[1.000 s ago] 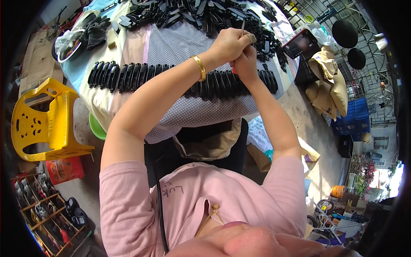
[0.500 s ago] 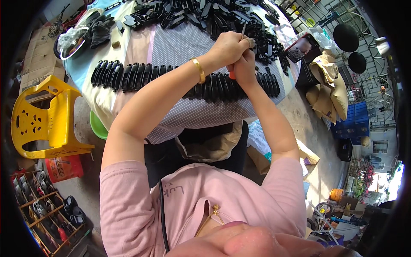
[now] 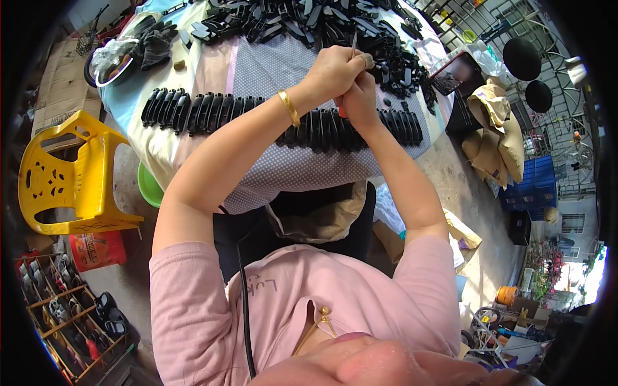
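Note:
Above the table, my left hand (image 3: 335,69) and my right hand (image 3: 361,100) are closed and pressed together, the left on the far side. My right fist grips a slim tool; its orange handle (image 3: 342,112) shows below the fist. A thin pointed metal blade (image 3: 354,40) sticks up beside my left fingers. What my left fingers pinch is hidden. A pale wrap covers one fingertip there. Under my forearms runs a long row of black curved plastic clips (image 3: 212,113), packed side by side. Beyond my hands lies a heap of loose black plastic parts (image 3: 283,20).
The cloth-covered table (image 3: 264,71) also bears a bowl (image 3: 116,69), dark gloves (image 3: 156,48) and a small brown lump (image 3: 179,65). A phone (image 3: 456,74) stands at the right edge. A yellow chair (image 3: 90,177) and green basin (image 3: 149,185) are left; blue crates (image 3: 531,183) are right.
Both joined hands have shifted slightly left with the tool, and its blade leans a little differently. The view has moved slightly. The row of clips and the heap look unchanged.

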